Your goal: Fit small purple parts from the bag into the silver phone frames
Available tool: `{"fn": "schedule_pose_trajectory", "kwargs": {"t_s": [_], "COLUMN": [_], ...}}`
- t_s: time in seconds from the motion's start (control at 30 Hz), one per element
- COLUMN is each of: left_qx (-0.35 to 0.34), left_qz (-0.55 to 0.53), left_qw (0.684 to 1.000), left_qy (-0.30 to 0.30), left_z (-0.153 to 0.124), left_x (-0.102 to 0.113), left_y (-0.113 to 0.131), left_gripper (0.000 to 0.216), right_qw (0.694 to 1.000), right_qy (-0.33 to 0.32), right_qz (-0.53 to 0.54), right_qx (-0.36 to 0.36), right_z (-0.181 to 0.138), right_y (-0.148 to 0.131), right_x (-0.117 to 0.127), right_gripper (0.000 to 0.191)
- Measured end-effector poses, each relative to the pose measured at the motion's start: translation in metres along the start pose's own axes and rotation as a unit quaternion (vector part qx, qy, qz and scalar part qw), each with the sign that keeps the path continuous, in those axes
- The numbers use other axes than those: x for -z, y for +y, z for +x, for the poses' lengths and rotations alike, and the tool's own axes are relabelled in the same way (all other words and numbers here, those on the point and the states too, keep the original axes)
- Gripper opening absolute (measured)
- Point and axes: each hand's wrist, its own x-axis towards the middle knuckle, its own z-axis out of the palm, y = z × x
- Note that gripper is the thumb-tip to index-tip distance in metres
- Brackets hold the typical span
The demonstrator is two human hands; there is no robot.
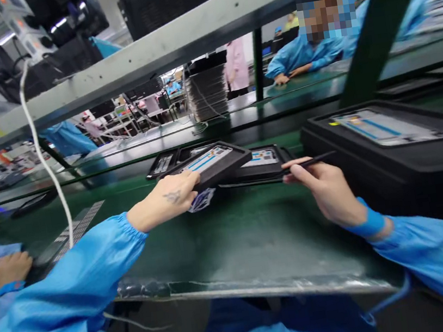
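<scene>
My left hand (168,196) is closed on the near left edge of a black tray (240,156), lifted and tilted above the bench. A flat silver phone-like panel (209,159) with blue strips lies in it. My right hand (323,184) pinches a thin black pen-like tool (323,157). Its fingertips are beside the right edge of a second black tray (247,172), which holds a similar panel (263,156). Whether they touch that tray I cannot tell. Crumpled clear plastic (201,200) shows below the lifted tray.
A thick stack of black trays (397,185) stands at right, a panel (389,126) on top. Another tray (161,164) lies behind my left hand. A white cable (37,142) hangs at left. Another person's hand (11,271) rests at far left. A shelf beam (186,33) crosses above.
</scene>
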Motion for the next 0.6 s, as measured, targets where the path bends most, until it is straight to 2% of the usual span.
{"fn": "schedule_pose_trajectory", "kwargs": {"t_s": [0.23, 0.33, 0.4, 0.47, 0.6], "left_qx": [-0.063, -0.077, -0.067, -0.019, 0.177], "left_qz": [0.041, 0.029, 0.015, 0.006, 0.016], "left_qw": [0.997, 0.997, 0.998, 1.0, 0.983], "left_qy": [0.009, 0.004, 0.005, 0.02, 0.036], "left_z": [0.106, 0.139, 0.155, 0.166, 0.176], "left_x": [-0.038, -0.05, -0.057, -0.062, -0.076], "left_y": [0.046, 0.049, 0.037, 0.012, -0.072], "left_gripper": [0.044, 0.035, 0.028, 0.031, 0.038], "right_qw": [0.998, 0.998, 0.998, 0.998, 0.996], "right_qy": [0.006, -0.01, -0.023, -0.038, -0.084], "right_qz": [0.039, 0.044, 0.043, 0.039, -0.03], "right_qx": [0.043, 0.038, 0.033, 0.027, -0.005], "right_z": [-0.001, -0.004, -0.009, -0.016, -0.031], "right_y": [-0.011, -0.012, -0.014, -0.017, -0.018], "right_x": [0.001, 0.002, 0.003, 0.004, 0.008], "right_gripper": [0.052, 0.052, 0.049, 0.044, 0.043]}}
